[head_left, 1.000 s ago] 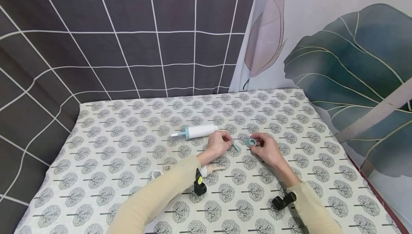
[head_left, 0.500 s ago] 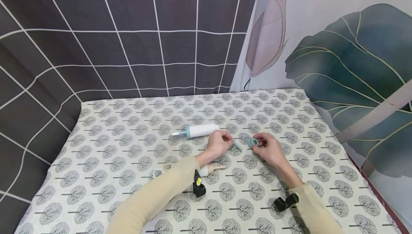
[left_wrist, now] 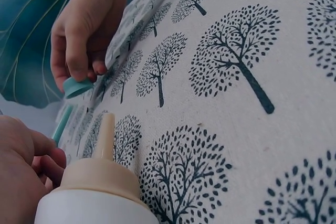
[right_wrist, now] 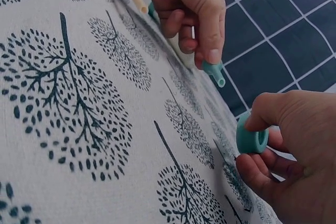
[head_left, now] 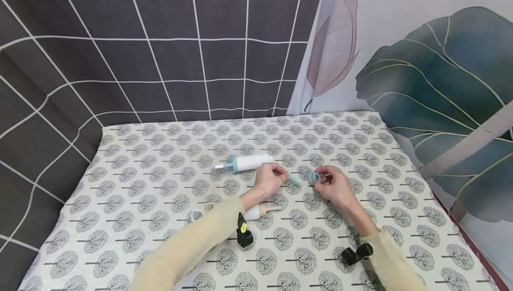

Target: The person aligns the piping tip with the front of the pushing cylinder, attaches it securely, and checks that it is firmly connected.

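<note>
In the head view my left hand [head_left: 269, 179] pinches a slim teal nozzle [head_left: 294, 178] between thumb and fingers, its narrow tip pointing right. The right wrist view shows that tip as a hollow tube, below a wider base [right_wrist: 211, 69] partly covered by the fingers. To its right, my right hand [head_left: 336, 187] grips a short teal ring-shaped collar [head_left: 314, 177] by its rim. Its round opening is visible in the right wrist view, where the collar [right_wrist: 251, 136] sits between thumb and fingers. Nozzle and collar are apart, both just above the patterned cloth.
Behind my left hand lies a white bottle [head_left: 250, 162] with a teal collar and spout pointing left. A second white bottle [head_left: 253, 213] with a beige nozzle lies partly under the left forearm. Near that sleeve is a small white ring [head_left: 196, 214]. A tree-print cloth [head_left: 304, 237] covers the table.
My left hand has drawn back slightly to the left, still pinching the nozzle. The collar in my right hand has turned a little, so its opening faces the head camera less.
</note>
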The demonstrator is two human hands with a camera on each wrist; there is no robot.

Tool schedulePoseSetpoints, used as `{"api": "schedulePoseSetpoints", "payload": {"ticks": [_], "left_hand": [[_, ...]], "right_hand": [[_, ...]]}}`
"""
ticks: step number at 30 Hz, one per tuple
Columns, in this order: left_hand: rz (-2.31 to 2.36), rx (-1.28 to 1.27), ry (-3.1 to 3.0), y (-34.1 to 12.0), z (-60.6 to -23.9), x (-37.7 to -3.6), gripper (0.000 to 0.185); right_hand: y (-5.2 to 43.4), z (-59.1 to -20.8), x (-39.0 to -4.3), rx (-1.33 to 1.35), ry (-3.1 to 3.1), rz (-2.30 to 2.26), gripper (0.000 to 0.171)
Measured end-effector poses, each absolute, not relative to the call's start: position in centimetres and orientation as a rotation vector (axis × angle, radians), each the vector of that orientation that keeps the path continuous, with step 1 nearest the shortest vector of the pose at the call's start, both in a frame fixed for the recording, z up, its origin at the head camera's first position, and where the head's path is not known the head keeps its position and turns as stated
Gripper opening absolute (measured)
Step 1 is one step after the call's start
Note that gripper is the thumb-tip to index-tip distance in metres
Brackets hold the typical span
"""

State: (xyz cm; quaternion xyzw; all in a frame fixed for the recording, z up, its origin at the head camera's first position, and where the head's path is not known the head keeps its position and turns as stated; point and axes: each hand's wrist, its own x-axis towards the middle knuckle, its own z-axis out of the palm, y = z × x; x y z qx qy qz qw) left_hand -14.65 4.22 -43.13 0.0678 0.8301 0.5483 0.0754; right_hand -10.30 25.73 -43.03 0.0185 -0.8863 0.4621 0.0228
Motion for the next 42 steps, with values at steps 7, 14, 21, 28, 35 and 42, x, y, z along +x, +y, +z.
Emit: {"api": "schedulePoseSetpoints", "payload": {"ticks": [7,14,21,28,35,42], "left_hand": [[1.664,0.187,2.495,3.8,-43.1,-14.5,0.004],[1.724,0.173,2.46,3.6,-42.9,-14.2,0.005],[1.739,0.134,2.475,3.3,-42.7,-14.0,0.006],[1.765,0.125,2.513,2.9,-42.5,-13.7,0.007],[1.773,0.13,2.524,2.7,-42.1,-13.4,0.007],[1.809,0.116,2.49,2.7,-41.6,-13.1,0.007]], "right_hand": [[25.4,-42.8,-9.9,0.033,-2.749,1.508,0.039],[25.0,-42.4,-9.6,0.01,-2.716,1.638,0.041],[24.3,-42.0,-9.5,0.037,-2.665,1.721,0.041],[23.8,-41.9,-9.3,0.11,-2.614,1.771,0.042],[23.2,-41.8,-9.2,0.147,-2.574,1.874,0.041],[22.7,-41.9,-9.3,0.2,-2.568,1.882,0.043]]}}
